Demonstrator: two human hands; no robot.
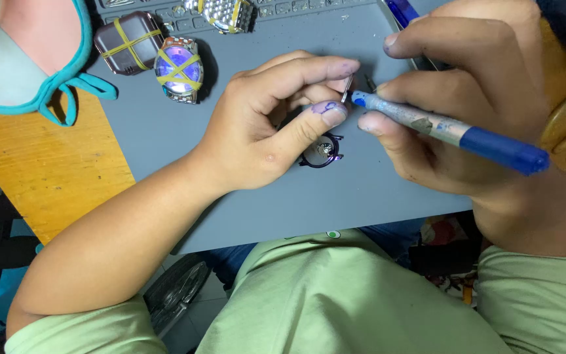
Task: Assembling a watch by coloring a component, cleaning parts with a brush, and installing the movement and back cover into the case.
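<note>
My left hand (266,124) rests on the grey mat (165,131) and pinches a small metal part between thumb and forefinger, just above a round black watch case (321,152) with its back open. My right hand (473,111) grips a blue-handled screwdriver (453,131) whose tip meets the left fingertips. Part of the watch case is hidden under my left thumb.
Two watches bound with yellow rubber bands (178,65) (128,41) lie at the mat's far left, and a metal watch bracelet (227,13) sits at the top. A teal-edged face mask (27,59) lies on the wooden bench (47,170). Another blue tool (401,12) sits top right.
</note>
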